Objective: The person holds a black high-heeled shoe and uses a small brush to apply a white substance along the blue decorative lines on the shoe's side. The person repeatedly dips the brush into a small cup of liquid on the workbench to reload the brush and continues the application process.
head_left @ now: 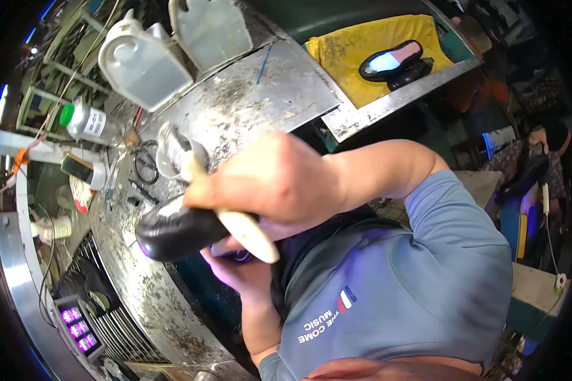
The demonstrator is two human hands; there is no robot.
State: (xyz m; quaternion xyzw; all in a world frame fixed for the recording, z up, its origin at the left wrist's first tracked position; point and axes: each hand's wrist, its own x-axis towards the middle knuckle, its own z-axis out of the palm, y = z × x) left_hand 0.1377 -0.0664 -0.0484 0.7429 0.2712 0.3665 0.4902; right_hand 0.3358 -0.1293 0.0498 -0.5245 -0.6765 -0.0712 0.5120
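My left hand (245,272) grips a glossy black shoe (181,233) from below, its rounded toe pointing left. Over the shoe, my right hand (270,174) is closed round a brush-like tool with a long cream handle (251,236). The handle slants down past the fingers, and its upper end comes out near a translucent plastic cup (173,157). I cannot make out any bristles. A pale patch shows on the shoe's upper side, beside my right fingers. My right hand and the tool cover the rear of the shoe.
Two cut-open plastic jugs (147,66) stand on the stained metal bench (292,82), with a green-capped bottle (92,122) nearby. Shoes (388,62) lie on a yellow cloth (343,54) in a tray. A display panel (78,329) sits lower left. At right, another person's hand (538,141) holds a black shoe.
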